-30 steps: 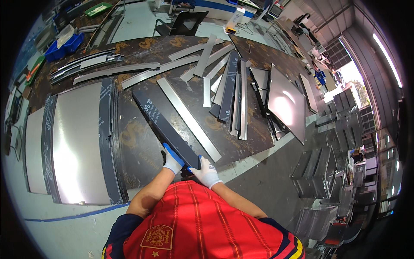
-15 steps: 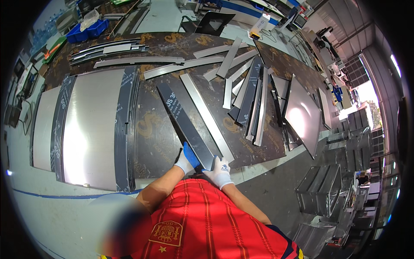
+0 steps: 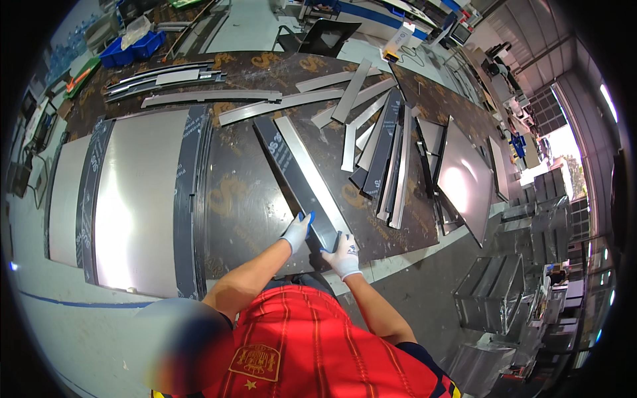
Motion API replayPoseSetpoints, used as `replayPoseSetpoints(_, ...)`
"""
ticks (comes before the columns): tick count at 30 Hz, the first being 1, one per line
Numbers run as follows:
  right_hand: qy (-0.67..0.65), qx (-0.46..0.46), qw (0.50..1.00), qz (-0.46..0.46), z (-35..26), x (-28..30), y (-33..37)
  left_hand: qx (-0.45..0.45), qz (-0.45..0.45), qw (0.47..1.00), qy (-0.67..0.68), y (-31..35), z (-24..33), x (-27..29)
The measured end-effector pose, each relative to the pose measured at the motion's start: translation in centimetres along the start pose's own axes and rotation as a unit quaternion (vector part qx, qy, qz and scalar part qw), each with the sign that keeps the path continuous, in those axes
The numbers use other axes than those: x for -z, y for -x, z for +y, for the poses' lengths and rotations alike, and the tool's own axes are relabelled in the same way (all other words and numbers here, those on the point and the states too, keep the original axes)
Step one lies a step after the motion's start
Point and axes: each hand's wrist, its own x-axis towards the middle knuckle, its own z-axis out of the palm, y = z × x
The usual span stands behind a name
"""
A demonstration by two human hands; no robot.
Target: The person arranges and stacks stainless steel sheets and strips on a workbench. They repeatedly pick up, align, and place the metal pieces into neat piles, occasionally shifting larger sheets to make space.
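On the dark tabletop (image 3: 244, 192) | hands (image 3: 344, 256) gripping a dark strip (image 3: 292, 178) | black chair (image 3: 328, 36) beyond | grey floor (image 3: 418, 282) at right

Dark strip (image 3: 297, 184) held at its near end

The left hand (image 3: 296, 232), in a white glove with blue fingertips, has its grip on the dark strip's left edge; the right hand (image 3: 344, 256), gloved likewise, holds its near end on the right side. Just right of the dark strip and alongside it lies a bright metal strip (image 3: 308, 169); whether they touch is unclear. Farther right of the dark strip sit a bundle of strips (image 3: 381, 149) and a glossy panel (image 3: 468, 176). Well to its left lie broad panels (image 3: 142, 146). Past its far end, loose strips (image 3: 350, 93) cross on the table (image 3: 242, 176).
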Motion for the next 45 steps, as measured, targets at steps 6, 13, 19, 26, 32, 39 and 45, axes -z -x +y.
replayPoseSetpoints(6,0.119,-0.069,0.990,-0.022,1.4,-3.0,0.0,-0.095,0.155,0.884,-0.430,-2.3,3.7,9.9)
replayPoseSetpoints(13,-0.026,0.095,0.995,0.023,-0.2,0.0,-13.7,0.024,0.406,0.754,-0.516,-8.4,12.6,17.9)
replayPoseSetpoints(19,0.006,0.243,0.968,0.062,-2.2,0.7,-40.6,0.097,0.439,0.693,-0.564,-10.2,15.2,15.0)
replayPoseSetpoints(26,0.190,0.347,0.917,0.058,-7.6,-3.8,-64.3,0.068,0.443,0.695,-0.562,-9.6,14.6,14.7)
replayPoseSetpoints(32,0.095,0.368,0.925,0.003,-12.0,-2.3,-67.4,0.072,0.443,0.692,-0.565,-10.0,14.6,14.8)
replayPoseSetpoints(39,0.234,0.349,0.905,-0.070,-10.6,-2.5,-64.9,0.050,0.453,0.692,-0.560,-9.8,14.5,14.7)
replayPoseSetpoints(45,0.141,0.326,0.935,-0.003,-11.6,-5.2,-66.4,0.058,0.447,0.693,-0.562,-9.9,14.7,14.7)
